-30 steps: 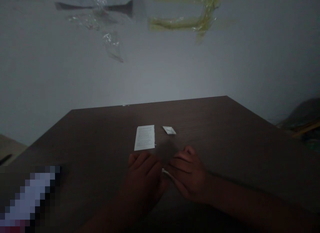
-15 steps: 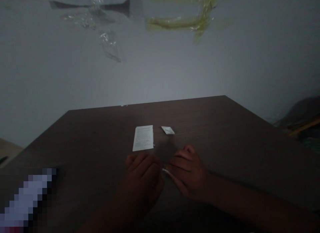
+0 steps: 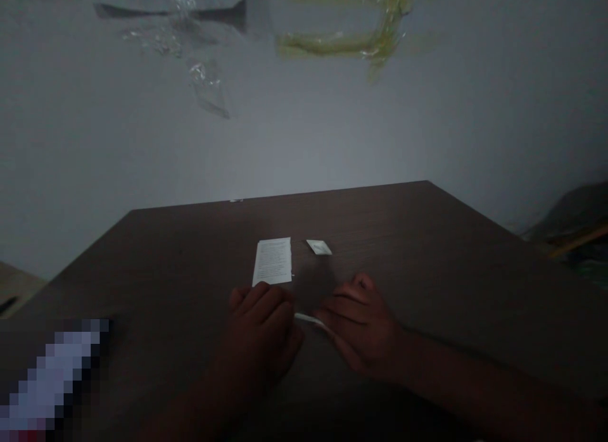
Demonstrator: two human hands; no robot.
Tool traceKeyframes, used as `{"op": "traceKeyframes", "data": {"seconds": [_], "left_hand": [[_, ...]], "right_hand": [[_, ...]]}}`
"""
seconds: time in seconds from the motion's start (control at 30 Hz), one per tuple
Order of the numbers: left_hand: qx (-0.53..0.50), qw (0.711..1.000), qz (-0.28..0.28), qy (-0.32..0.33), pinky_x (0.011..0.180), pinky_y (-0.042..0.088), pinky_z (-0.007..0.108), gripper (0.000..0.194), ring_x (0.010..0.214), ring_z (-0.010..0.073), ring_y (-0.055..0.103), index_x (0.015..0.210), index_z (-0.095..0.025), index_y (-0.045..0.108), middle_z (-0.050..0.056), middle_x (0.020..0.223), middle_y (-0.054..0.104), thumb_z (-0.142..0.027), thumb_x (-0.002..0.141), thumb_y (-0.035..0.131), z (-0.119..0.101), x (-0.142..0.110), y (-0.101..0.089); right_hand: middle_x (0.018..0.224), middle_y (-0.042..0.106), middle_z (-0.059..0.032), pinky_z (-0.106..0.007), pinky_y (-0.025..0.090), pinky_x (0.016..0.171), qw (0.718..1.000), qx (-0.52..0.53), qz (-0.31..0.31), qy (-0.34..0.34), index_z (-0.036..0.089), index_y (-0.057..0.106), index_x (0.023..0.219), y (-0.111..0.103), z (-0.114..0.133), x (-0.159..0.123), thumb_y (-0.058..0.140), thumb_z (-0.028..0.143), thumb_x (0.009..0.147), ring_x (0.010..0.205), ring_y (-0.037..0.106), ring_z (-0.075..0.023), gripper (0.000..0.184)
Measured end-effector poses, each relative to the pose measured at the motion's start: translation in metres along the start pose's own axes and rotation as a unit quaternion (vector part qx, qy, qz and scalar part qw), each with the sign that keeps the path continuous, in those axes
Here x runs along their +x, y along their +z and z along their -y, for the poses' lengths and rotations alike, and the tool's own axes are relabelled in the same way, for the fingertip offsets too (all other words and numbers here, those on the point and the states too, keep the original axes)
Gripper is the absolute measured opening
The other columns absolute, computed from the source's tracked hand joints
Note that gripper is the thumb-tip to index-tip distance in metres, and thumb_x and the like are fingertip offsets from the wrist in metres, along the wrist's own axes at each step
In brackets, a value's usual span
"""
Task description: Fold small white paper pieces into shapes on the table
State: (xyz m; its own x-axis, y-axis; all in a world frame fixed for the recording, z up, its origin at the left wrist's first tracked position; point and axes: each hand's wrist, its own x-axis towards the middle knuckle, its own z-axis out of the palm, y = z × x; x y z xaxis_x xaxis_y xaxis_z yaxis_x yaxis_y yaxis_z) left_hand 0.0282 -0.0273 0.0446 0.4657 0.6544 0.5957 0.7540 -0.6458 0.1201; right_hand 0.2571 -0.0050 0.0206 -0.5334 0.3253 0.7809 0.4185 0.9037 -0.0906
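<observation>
Pinching a thin strip of paper (image 3: pixel 311 318), the left hand (image 3: pixel 263 328) and right hand (image 3: pixel 363 328) clamp opposite ends near the middle of a dark table (image 3: pixel 380 220), probably to steady it. A printed sheet (image 3: pixel 273 259) and small paper piece (image 3: pixel 320 247) lie beyond, perhaps leaving working room.

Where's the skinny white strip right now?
The thin white strip is in the head view's lower middle, between the left hand and right hand, below and right of the printed paper.
</observation>
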Motion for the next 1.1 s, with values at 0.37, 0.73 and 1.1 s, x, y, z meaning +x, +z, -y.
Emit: {"op": "traceKeyframes", "data": {"seconds": [0.37, 0.73, 1.1], "left_hand": [[-0.081, 0.997, 0.002, -0.014, 0.091, 0.057, 0.042, 0.021, 0.103, 0.0263, 0.071, 0.117, -0.022, 0.064, 0.008, 0.112, 0.075, -0.013, 0.098, 0.059, 0.002, -0.005, 0.005], [-0.06, 0.997, 0.039, 0.04, 0.07, 0.052, 0.036, 0.024, 0.078, 0.0216, 0.064, 0.085, -0.021, 0.066, 0.002, 0.085, 0.069, -0.007, 0.102, 0.056, -0.003, 0.002, 0.003], [-0.034, 0.996, 0.022, 0.082, 0.066, 0.043, 0.033, 0.029, 0.07, 0.02, 0.054, 0.083, -0.021, 0.058, 0.001, 0.078, 0.061, -0.005, 0.105, 0.049, -0.012, -0.003, 0.006]], "right_hand": [[0.092, 0.077, -0.0028, -0.042, 0.047, 0.084, 0.99, 0.112, 0.036, 0.073, 0.022, 0.071, 0.106, 0.006, -0.013, -0.007, 0.057, 0.016, 0.108, 0.091, 0.065, -0.0219, 0.015], [0.107, 0.078, -0.0086, -0.046, 0.052, 0.087, 0.995, 0.055, -0.01, 0.079, 0.019, 0.067, 0.119, 0.011, -0.007, -0.006, 0.064, 0.014, 0.097, 0.099, 0.067, -0.0268, 0.023], [0.077, 0.066, 0.0012, -0.04, 0.042, 0.08, 0.998, 0.018, -0.013, 0.061, 0.022, 0.055, 0.08, 0.008, -0.002, 0.002, 0.059, 0.007, 0.087, 0.082, 0.059, -0.0207, 0.018]]}}
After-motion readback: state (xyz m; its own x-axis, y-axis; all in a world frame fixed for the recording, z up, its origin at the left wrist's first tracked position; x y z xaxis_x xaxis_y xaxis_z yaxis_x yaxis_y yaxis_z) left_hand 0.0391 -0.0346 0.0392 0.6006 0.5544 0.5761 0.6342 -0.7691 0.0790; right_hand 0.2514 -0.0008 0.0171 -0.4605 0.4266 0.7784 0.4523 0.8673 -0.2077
